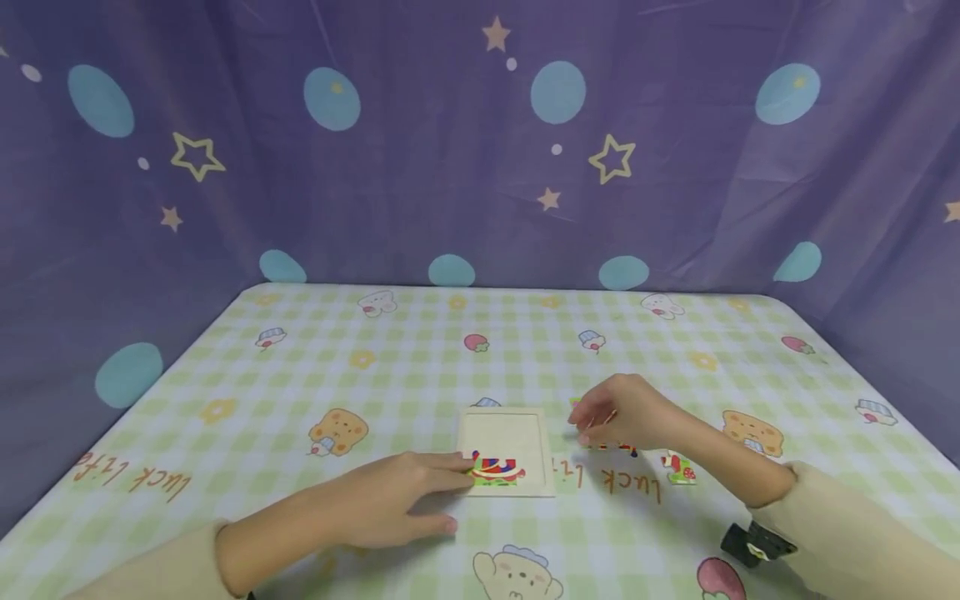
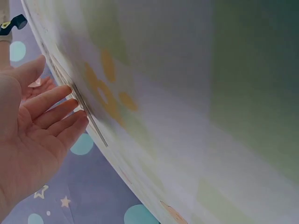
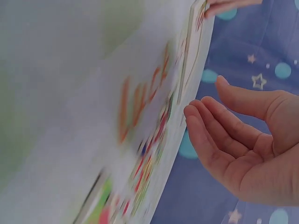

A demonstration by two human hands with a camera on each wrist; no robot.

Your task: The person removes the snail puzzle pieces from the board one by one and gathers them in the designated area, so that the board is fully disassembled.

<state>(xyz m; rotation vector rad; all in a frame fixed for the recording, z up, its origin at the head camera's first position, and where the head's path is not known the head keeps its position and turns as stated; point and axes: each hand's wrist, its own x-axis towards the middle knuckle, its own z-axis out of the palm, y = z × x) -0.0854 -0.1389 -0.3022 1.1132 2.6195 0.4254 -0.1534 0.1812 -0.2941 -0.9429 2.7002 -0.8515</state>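
Note:
A square cream puzzle tray [image 1: 504, 427] lies on the table, with a printed puzzle piece [image 1: 497, 471] in red, blue and green in its near part. My left hand [image 1: 397, 500] is at the tray's left side, its fingertips at the piece's left edge. In the left wrist view the fingers look loosely extended beside the tray's edge [image 2: 96, 126]. To the right of the tray, my right hand [image 1: 622, 412] is over other colourful puzzle pieces [image 1: 617, 447], partly hiding them. A gap shows between the thumb and the bent fingers [image 3: 201, 133], with nothing seen held there.
Another puzzle piece [image 1: 679, 469], green, white and red, lies under the right forearm. A dark strap-like object [image 1: 757, 543] is on the right sleeve. The checked tablecloth [image 1: 420, 375] runs back to a purple curtain [image 1: 420, 192].

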